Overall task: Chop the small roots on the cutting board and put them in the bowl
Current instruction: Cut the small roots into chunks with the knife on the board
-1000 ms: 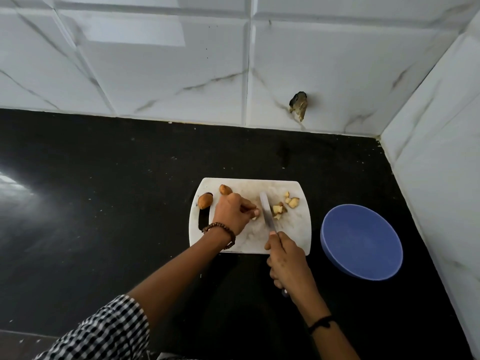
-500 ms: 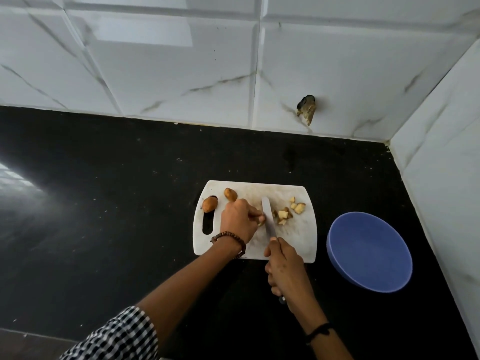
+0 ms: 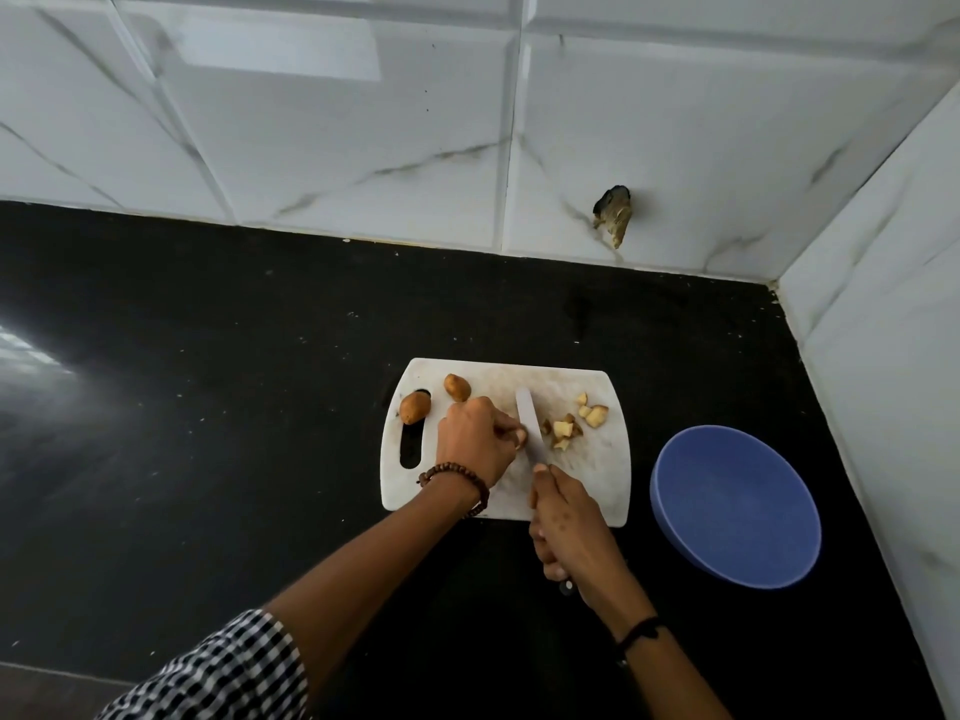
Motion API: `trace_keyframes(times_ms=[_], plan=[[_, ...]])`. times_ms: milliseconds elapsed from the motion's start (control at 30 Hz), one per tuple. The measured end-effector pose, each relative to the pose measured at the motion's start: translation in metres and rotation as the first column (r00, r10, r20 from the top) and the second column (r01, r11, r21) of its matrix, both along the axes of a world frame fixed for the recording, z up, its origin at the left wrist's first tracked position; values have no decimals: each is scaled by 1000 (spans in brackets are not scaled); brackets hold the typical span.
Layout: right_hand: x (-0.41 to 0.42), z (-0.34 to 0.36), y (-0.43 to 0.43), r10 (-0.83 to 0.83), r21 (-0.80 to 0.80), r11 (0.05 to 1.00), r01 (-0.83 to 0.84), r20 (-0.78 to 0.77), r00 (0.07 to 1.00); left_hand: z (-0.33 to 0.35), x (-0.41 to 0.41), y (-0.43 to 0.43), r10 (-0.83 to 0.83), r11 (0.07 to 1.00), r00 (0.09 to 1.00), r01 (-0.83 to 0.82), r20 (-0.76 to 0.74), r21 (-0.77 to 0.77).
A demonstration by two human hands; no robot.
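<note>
Head view, centre of frame: a white rectangular plastic cutting board (image 3: 602,475) with a handle slot at its left end lies on a black speckled countertop (image 3: 208,407). The left hand (image 3: 475,441), wearing a brown beaded bracelet (image 3: 457,472), rests on the board with curled fingers pinching a small brown root (image 3: 519,434) at the fingertips. The right hand (image 3: 569,532), below it in the frame and wearing a black wristband (image 3: 639,628), is wrapped round the handle of a pale-bladed knife (image 3: 531,423); the blade lies across the board just right of the pinched root. Two whole brown roots sit at the board's upper left, one (image 3: 414,406) over the slot, the other (image 3: 457,387) just beside it. Chopped pale root pieces (image 3: 563,431) lie right of the blade. A round blue bowl (image 3: 735,506) stands on the countertop right of the board, near it. White marbled wall tiles (image 3: 363,122) fill the upper frame.
</note>
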State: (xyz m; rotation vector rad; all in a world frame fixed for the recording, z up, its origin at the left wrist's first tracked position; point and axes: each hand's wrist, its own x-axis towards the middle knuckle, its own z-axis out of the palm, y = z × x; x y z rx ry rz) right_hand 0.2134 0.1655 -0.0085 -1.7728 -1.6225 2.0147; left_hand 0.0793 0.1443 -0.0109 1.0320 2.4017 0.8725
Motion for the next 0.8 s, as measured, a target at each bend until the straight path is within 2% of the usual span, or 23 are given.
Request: trace_keyframes(times_ms=[167, 300, 800], plan=[[1, -1, 9, -40, -116, 993, 37, -20, 999, 1, -1, 1, -2, 1000, 1000, 2, 14, -2], [-1, 1, 10, 15, 4, 1000, -16, 26, 1000, 1, -1, -1, -11, 1000, 1000, 11, 20, 8], [4, 14, -2, 121, 54, 991, -126, 86, 989, -8, 6, -11, 16, 998, 1000, -15, -16, 60]])
